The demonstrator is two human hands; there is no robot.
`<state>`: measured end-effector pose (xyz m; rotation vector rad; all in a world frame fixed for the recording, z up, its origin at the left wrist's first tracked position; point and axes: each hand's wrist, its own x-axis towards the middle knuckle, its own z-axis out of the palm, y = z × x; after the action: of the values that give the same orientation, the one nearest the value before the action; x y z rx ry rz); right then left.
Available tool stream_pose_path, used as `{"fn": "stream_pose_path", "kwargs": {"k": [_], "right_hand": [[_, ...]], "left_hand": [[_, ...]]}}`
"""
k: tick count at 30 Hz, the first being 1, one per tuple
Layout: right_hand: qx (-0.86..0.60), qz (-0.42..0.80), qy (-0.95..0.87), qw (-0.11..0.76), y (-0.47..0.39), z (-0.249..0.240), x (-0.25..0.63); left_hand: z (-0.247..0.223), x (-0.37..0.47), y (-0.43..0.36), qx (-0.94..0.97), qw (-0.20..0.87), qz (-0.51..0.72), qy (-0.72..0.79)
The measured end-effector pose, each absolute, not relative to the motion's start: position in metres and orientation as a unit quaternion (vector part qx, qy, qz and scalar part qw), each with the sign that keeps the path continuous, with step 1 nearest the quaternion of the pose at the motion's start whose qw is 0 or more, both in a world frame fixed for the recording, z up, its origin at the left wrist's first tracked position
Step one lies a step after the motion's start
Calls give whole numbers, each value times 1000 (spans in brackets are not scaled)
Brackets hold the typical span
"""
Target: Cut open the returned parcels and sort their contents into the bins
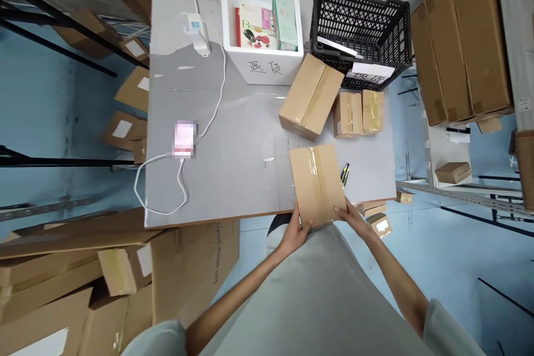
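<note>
A taped cardboard box [312, 183] lies at the table's front edge, close to my body. My left hand [294, 233] grips its near left corner, thumb on top. On the right side my right hand [351, 218] holds the near corner, its thumb over the top face. A strip of shiny clear tape runs down the middle of the box. Just right of it lies a yellow and black utility knife [345, 174], partly beside the box's edge. Behind it sit a larger cardboard box [312, 97] and two small boxes [347, 115], [372, 112].
At the back stand a white foam bin [267, 67] with books or packets inside and a black plastic crate [361, 22]. A white cable [221, 83] links a power strip [197, 33] with a blurred device [184, 139]. Cartons [125, 267] crowd the lower left floor.
</note>
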<state>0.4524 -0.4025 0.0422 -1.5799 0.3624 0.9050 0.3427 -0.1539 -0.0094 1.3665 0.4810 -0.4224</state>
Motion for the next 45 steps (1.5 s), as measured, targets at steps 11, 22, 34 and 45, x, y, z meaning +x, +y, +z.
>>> {"fn": "stream_pose_path", "kwargs": {"k": [11,22,34,45], "right_hand": [[-645,457,74,608,-380,14,518],[-654,486,-13,579,-279,-8,571],[-668,460,25,585,-215,-9,593],[-679,419,23,601,-304,-1,506]], "left_hand": [[-12,379,-143,623,722,-129,271],[5,407,-75,571,699,-93,421],[15,465,-10,611,661,-65,430],[1,400,-55,602,712,-118,343]]}}
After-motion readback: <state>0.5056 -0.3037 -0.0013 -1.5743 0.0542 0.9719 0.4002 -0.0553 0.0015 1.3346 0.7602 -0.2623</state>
